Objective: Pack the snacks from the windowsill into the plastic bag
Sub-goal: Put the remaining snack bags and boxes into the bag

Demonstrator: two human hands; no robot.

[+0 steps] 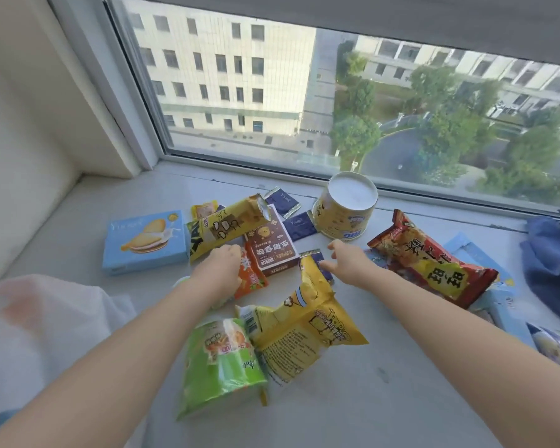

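A wide window (304, 92) fills the far side of the room, with pale buildings and trees beyond the glass. A cream wall (29, 124) closes off the left. Below the glass runs the pale grey windowsill (385, 399), slightly scuffed, which carries all the snacks.

At the near left corner lies the white, translucent plastic bag (46, 318), crumpled on the sill and well apart from most packets. A dark blue cloth (550, 263) sits at the right edge. A red snack bag (430, 260) lies right of centre, a yellow chip bag (307, 331) and a green bag (220, 363) lie nearest the person, touching each other. A light blue box (146, 242) lies flat on the left, and a yellow tub (346, 210) stands upside down by the window frame. A brown box (272, 250), a long yellow packet (227, 226) and an orange packet (251, 276) crowd the middle, with dark blue sachets (283, 200) behind.

The left hand (222, 263) has its fingers curled down at the orange packet; whether it grips anything cannot be told. The right hand (346, 258) is spread, thumb out, holding nothing.
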